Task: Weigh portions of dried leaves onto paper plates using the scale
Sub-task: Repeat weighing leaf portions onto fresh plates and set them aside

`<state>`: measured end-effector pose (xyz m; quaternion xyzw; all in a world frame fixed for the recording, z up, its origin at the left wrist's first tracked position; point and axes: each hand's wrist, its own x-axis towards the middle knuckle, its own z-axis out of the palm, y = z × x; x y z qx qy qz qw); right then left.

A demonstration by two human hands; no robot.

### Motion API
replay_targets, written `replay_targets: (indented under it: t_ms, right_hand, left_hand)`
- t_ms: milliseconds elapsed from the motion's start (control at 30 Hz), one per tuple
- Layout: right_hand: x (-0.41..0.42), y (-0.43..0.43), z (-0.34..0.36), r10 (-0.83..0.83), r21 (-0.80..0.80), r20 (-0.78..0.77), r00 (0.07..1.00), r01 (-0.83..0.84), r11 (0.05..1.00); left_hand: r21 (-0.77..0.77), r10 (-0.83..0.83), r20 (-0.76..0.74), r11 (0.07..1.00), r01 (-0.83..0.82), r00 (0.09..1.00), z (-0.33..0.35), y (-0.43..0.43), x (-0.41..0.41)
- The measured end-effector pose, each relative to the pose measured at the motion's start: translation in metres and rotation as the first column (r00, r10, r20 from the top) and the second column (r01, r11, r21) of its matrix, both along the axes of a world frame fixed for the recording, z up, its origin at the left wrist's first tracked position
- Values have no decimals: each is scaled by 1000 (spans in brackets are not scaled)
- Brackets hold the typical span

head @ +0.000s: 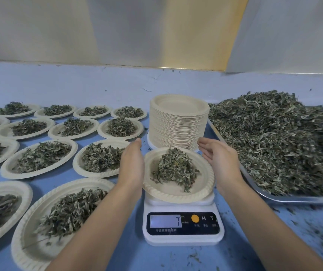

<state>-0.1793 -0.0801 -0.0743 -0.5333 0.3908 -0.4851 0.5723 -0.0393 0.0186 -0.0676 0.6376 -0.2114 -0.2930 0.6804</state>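
Note:
A white digital scale (183, 225) stands in front of me with a lit display. On its platform sits a paper plate (168, 194) holding a small heap of dried leaves (174, 168). My left hand (132, 163) is at the plate's left rim, fingers straight, palm facing the plate. My right hand (218, 155) hovers at the plate's right rim, fingers relaxed and open. Neither hand holds anything. A big pile of dried leaves (277, 139) fills a metal tray (301, 198) on the right.
A tall stack of empty paper plates (179, 122) stands just behind the scale. Several filled plates (41, 157) cover the blue table (274, 231) to the left in rows. Leaf crumbs lie scattered at the front right. A wall closes off the back.

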Motion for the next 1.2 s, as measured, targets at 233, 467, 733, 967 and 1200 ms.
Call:
replay_targets:
  t_ms: [233,467,733,967,1200]
  right_hand:
    - [2,3,5,-6,7,35,999,6,1000]
    - [21,9,24,18,-1,131,991,-18,1000]
    - [91,33,49,90,-35,33,995,-89,995]
    - [181,60,54,235,4,-105,966,-236,972]
    - [259,102,43,540,205,-175,823,-506,838]
  left_hand:
    - [-42,16,-82,999,-20,997,1,-2,7]
    - [-32,29,-152,999,-34,988,17,9,31]
    - [-49,87,-203,994,-99,975,35,43,96]
    - [-85,287,-199,948,-308,937,46,90,176]
    - [-88,536,-237,819,-567,811,43,138,245]
